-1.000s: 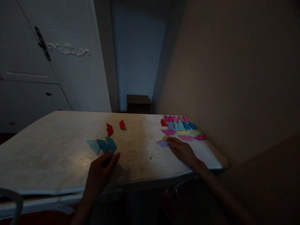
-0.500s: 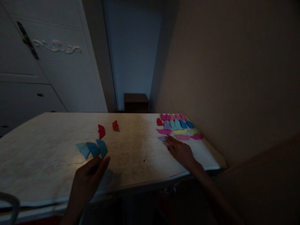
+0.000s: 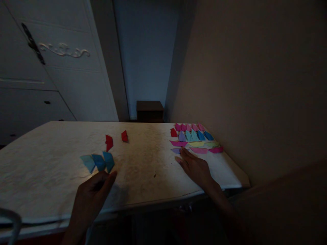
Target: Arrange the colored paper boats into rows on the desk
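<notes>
At the table's right, my right hand (image 3: 195,168) reaches out with thumb apart and fingertips touching a lavender folded paper piece (image 3: 175,150), partly covered by them. Above it lies a magenta folded paper piece (image 3: 178,143), and a pink one (image 3: 199,150) is to its right. My left hand (image 3: 93,190) is closed, thumb against curled fingers, just below a row of three folded paper pieces: pale blue (image 3: 88,162), mid blue (image 3: 99,162) and darker blue (image 3: 109,161). Whatever is between its fingers is hidden. Beyond them are two red folded pieces (image 3: 109,142) (image 3: 124,136).
Several colourful folded papers (image 3: 194,135) lie in rows at the table's back right, by the brown wall (image 3: 255,85). The pale table (image 3: 143,183) has its edge in front of me. A white cabinet (image 3: 76,81) stands left; a small brown stand (image 3: 150,106) is behind.
My right thumb has moved away from the lavender piece, while the fingertips stay on it. The left hand keeps its closed shape near the blue pieces. The view has shifted slightly.
</notes>
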